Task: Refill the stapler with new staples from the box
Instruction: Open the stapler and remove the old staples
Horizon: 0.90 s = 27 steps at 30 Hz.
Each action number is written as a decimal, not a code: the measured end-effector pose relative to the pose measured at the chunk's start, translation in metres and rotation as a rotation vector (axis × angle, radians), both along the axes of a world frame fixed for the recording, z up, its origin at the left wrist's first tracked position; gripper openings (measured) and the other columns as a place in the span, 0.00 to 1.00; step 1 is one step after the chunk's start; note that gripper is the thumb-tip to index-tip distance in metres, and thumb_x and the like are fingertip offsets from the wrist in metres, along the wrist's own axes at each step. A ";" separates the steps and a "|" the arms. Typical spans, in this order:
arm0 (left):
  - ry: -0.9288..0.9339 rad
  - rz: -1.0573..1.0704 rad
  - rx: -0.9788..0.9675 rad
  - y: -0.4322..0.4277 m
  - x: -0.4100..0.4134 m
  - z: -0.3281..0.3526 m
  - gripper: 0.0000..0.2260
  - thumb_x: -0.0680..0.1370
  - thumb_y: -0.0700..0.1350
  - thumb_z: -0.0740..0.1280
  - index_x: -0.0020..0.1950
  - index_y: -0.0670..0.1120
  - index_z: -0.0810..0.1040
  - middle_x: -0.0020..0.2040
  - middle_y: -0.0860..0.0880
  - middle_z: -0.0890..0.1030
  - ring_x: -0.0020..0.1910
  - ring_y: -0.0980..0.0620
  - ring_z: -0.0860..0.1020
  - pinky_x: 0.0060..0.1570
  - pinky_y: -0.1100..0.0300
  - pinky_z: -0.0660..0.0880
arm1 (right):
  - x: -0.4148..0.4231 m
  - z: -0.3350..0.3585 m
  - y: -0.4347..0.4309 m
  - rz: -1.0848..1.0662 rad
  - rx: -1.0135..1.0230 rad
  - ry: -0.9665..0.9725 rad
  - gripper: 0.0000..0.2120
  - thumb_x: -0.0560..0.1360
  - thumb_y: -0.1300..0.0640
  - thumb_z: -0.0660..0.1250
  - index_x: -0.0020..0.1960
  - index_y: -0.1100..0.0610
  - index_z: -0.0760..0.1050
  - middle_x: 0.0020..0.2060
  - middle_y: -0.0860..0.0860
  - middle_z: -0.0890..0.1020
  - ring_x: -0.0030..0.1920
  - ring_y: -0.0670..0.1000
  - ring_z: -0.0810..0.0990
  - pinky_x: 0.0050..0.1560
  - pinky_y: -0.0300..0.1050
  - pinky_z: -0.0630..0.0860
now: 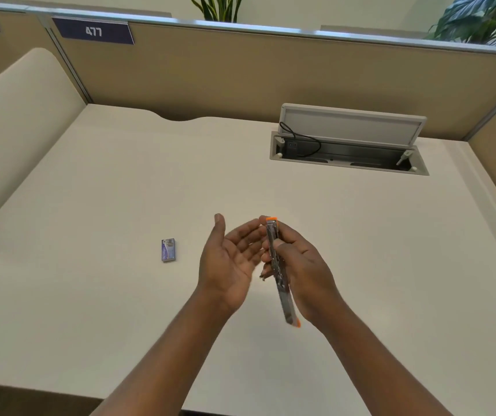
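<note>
Head view: the stapler [284,297] is held in the air above the desk [105,190], just below the picture's centre. It looks swung open into one long strip, running from an orange tip at 12 o'clock to an orange end at 5 o'clock, with its metal rail facing the camera. Blur hides whether any staples sit in the rail.

The right hand [306,271] grips the stapler around its middle. The thumb presses on the near face and the fingers curl behind.

The left hand [228,259] is spread, palm up, at 9 o'clock of the stapler. Its fingertips reach toward the rail, but I cannot tell whether they touch it.

The staple box [168,250] lies flat on the desk at 9 o'clock of the left hand, well apart from it. It looks closed.

By my judgement the stapler is stiff metal, light enough for one hand, but hinged and sprung. It is best held by the body sides, with fingers kept out of the channel. The box is small, light card that will crush if squeezed, so it should be pinched by its long edges. The staple strips inside are brittle and snap if bent.

An open cable hatch [348,159] sits at 1 o'clock, near the partition [240,73].
</note>
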State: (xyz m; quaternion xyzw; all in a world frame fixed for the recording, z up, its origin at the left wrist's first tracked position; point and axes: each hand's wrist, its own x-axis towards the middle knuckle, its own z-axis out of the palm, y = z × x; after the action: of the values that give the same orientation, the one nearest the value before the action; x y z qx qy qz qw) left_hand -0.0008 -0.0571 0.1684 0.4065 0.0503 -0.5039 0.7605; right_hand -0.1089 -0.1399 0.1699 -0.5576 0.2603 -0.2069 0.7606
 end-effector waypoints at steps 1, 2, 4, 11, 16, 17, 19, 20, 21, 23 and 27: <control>0.125 -0.020 -0.061 -0.001 0.004 -0.001 0.35 0.81 0.66 0.57 0.67 0.35 0.78 0.63 0.37 0.81 0.63 0.40 0.80 0.71 0.46 0.70 | 0.000 0.002 0.002 -0.010 -0.262 0.046 0.20 0.81 0.60 0.59 0.69 0.51 0.78 0.51 0.46 0.83 0.50 0.46 0.82 0.51 0.43 0.81; 0.179 -0.044 -0.113 -0.002 0.005 0.000 0.37 0.81 0.67 0.55 0.68 0.34 0.76 0.66 0.35 0.80 0.65 0.39 0.79 0.72 0.45 0.70 | 0.000 0.004 0.004 -0.015 -0.525 0.076 0.19 0.81 0.61 0.60 0.70 0.52 0.77 0.54 0.47 0.82 0.53 0.45 0.81 0.53 0.41 0.80; 0.223 -0.068 -0.215 -0.003 0.006 -0.002 0.40 0.81 0.69 0.53 0.70 0.34 0.74 0.69 0.33 0.77 0.69 0.38 0.78 0.69 0.46 0.74 | 0.001 0.004 0.007 -0.021 -0.825 0.099 0.18 0.82 0.65 0.63 0.70 0.57 0.78 0.54 0.48 0.81 0.52 0.43 0.81 0.51 0.41 0.81; 0.293 -0.062 -0.405 -0.004 -0.001 -0.012 0.43 0.80 0.71 0.52 0.70 0.32 0.75 0.72 0.32 0.74 0.70 0.37 0.76 0.62 0.46 0.79 | -0.001 0.004 0.000 -0.147 -0.917 0.118 0.16 0.79 0.64 0.68 0.64 0.53 0.82 0.53 0.45 0.85 0.50 0.42 0.82 0.47 0.34 0.78; 0.275 -0.033 -0.355 -0.006 -0.001 -0.016 0.43 0.79 0.72 0.52 0.71 0.33 0.73 0.72 0.32 0.73 0.72 0.37 0.74 0.70 0.45 0.72 | -0.001 0.004 0.002 -0.194 -0.647 0.129 0.16 0.80 0.63 0.67 0.63 0.49 0.82 0.51 0.45 0.86 0.44 0.49 0.83 0.37 0.43 0.81; 0.269 -0.028 -0.346 -0.006 -0.001 -0.016 0.43 0.79 0.72 0.52 0.72 0.33 0.72 0.73 0.32 0.73 0.73 0.37 0.73 0.72 0.44 0.70 | 0.000 0.004 0.003 -0.207 -0.603 0.127 0.15 0.81 0.62 0.67 0.63 0.49 0.83 0.52 0.44 0.86 0.43 0.47 0.82 0.35 0.39 0.79; 0.262 -0.015 -0.324 -0.007 0.000 -0.017 0.43 0.79 0.72 0.53 0.70 0.33 0.73 0.72 0.32 0.74 0.74 0.37 0.72 0.75 0.43 0.66 | 0.001 0.005 0.002 -0.223 -0.495 0.123 0.15 0.81 0.62 0.67 0.62 0.48 0.83 0.54 0.43 0.86 0.41 0.44 0.81 0.34 0.37 0.77; 0.257 -0.013 -0.313 -0.007 0.001 -0.016 0.43 0.79 0.71 0.53 0.68 0.33 0.75 0.71 0.33 0.75 0.73 0.37 0.72 0.75 0.43 0.65 | 0.001 0.006 0.001 -0.223 -0.428 0.120 0.14 0.82 0.61 0.67 0.62 0.47 0.83 0.53 0.44 0.87 0.40 0.44 0.80 0.34 0.38 0.77; 0.254 -0.010 -0.298 -0.007 0.002 -0.016 0.42 0.79 0.71 0.54 0.67 0.33 0.77 0.69 0.34 0.77 0.72 0.36 0.73 0.74 0.43 0.66 | 0.001 0.007 0.000 -0.217 -0.344 0.110 0.13 0.82 0.60 0.67 0.61 0.46 0.84 0.51 0.46 0.87 0.39 0.45 0.80 0.34 0.40 0.77; 0.244 -0.016 -0.277 -0.006 0.003 -0.014 0.41 0.79 0.71 0.54 0.64 0.33 0.80 0.63 0.34 0.80 0.66 0.37 0.77 0.68 0.44 0.73 | 0.000 0.010 -0.002 -0.211 -0.129 0.061 0.12 0.83 0.57 0.66 0.59 0.45 0.84 0.48 0.49 0.88 0.37 0.45 0.80 0.32 0.40 0.77; 0.155 -0.046 -0.067 -0.006 0.004 -0.020 0.29 0.82 0.62 0.58 0.49 0.38 0.83 0.40 0.41 0.80 0.38 0.43 0.81 0.40 0.52 0.79 | 0.002 0.012 -0.006 -0.234 0.224 -0.030 0.11 0.83 0.56 0.63 0.60 0.53 0.83 0.46 0.53 0.86 0.34 0.47 0.79 0.29 0.40 0.74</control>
State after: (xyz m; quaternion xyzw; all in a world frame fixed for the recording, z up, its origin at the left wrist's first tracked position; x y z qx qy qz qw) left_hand 0.0030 -0.0634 0.1486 0.3415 0.0828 -0.5525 0.7558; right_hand -0.1065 -0.1459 0.1823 -0.4321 0.3334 -0.2719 0.7926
